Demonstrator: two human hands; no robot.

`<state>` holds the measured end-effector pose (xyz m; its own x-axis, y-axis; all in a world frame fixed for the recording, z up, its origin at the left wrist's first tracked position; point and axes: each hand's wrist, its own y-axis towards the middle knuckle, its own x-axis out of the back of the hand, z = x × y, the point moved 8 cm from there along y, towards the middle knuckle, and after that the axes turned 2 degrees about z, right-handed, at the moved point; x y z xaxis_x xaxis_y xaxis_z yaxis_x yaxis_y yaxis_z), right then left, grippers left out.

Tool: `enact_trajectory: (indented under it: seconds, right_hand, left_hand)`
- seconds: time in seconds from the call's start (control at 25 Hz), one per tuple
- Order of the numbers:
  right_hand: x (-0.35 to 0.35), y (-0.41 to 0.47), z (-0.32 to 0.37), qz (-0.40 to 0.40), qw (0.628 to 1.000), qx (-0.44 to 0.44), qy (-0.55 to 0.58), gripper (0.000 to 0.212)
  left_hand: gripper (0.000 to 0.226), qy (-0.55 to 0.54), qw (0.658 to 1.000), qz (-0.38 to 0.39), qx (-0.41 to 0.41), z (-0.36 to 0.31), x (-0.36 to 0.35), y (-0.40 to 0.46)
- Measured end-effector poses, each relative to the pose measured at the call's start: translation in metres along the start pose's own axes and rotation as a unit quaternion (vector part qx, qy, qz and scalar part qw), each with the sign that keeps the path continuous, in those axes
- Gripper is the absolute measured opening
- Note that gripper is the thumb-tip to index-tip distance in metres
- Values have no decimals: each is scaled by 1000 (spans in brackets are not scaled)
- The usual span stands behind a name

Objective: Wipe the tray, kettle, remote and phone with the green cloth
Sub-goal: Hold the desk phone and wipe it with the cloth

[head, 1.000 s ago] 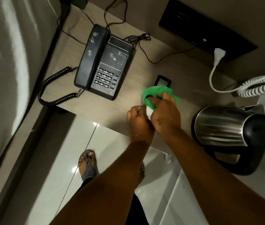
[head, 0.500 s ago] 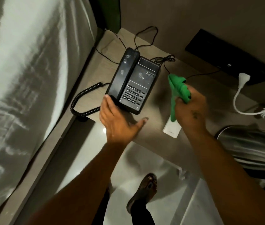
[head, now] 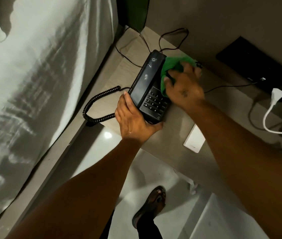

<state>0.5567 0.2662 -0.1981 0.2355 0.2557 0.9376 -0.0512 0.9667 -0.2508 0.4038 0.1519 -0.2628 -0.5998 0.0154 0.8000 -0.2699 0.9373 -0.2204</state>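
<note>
A black desk phone [head: 147, 83] with its handset on the cradle sits on the wooden bedside shelf [head: 176, 130]. My left hand [head: 133, 119] grips the phone's near corner. My right hand [head: 185, 87] presses the green cloth [head: 171, 66] onto the phone's upper right face, above the keypad. A white remote [head: 194, 140] lies on the shelf to the right of the phone, partly under my right forearm. The kettle and the tray are out of view.
A bed with white sheets [head: 33, 83] borders the shelf on the left. The coiled handset cord [head: 98, 106] hangs off the shelf's front edge. A white plug and cable [head: 274, 100] lie at the right. Black cables [head: 162, 40] run behind the phone. My sandalled foot [head: 152, 204] stands below.
My right hand left the remote and carried the green cloth over onto the phone. My left hand moved from the remote to the phone's near corner and closed on it.
</note>
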Motion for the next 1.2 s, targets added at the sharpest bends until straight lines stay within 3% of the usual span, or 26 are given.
enact_trajectory:
  seconds: [0.28,0.48,0.68,0.96,1.2]
  right_hand:
    - [-3,-20,10,-81,996,-28,32,35]
    - [-12,-31,19,-82,995,-19,57,28]
    - [10,34,-16,-111,977,-147,103,29]
    - [-22,-59,21,-84,995,-29,53,35]
    - [5,29,-12,-108,986,-94,82,32]
  left_hand:
    - [147,-5,1000,-24,-13,0,-4,1]
    - [142,-14,1000,-19,-9,-1,-4,-1]
    - [139,-15,999,-27,-8,1,-6,1]
    - [129,-24,999,-27,-10,3,-9,0]
    - [140,-6,999,-29,-12,2,-8,1]
